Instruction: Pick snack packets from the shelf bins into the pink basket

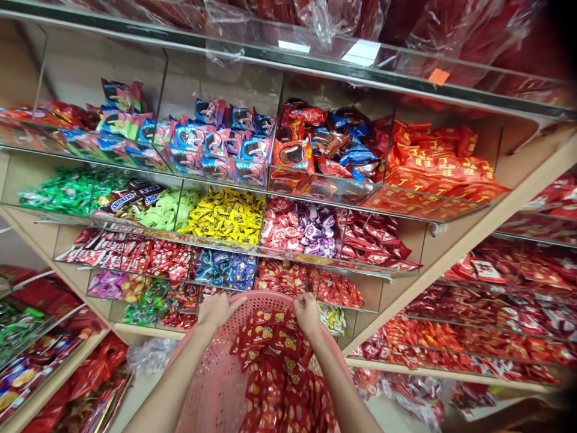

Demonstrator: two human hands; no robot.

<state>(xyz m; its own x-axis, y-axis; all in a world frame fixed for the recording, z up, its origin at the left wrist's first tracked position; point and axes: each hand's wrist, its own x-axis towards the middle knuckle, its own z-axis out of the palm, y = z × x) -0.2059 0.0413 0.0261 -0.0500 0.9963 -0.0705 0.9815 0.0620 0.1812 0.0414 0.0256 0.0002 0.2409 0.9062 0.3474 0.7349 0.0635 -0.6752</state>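
Observation:
Both my hands grip the far rim of a pink perforated plastic basket [198, 385]. My left hand [219, 311] is closed over the rim at its left, the thumb lying along the edge. On the right side of the rim, my right hand [307, 313] is closed with its fingers curled round it. Many small red candy packets [286, 373] fill the right part of the basket; its left part shows bare pink wall. Just beyond the rim, red packets [282, 276] lie in a low shelf compartment.
A tiered shelf with clear dividers rises ahead, holding yellow wrapped candies [228, 216], Snickers bars [133, 195], pink-and-blue snack packs [192, 138] and red-orange packets [442, 159]. More shelves of red packages [491, 300] stand right. Plastic bags [153, 358] lie low at left.

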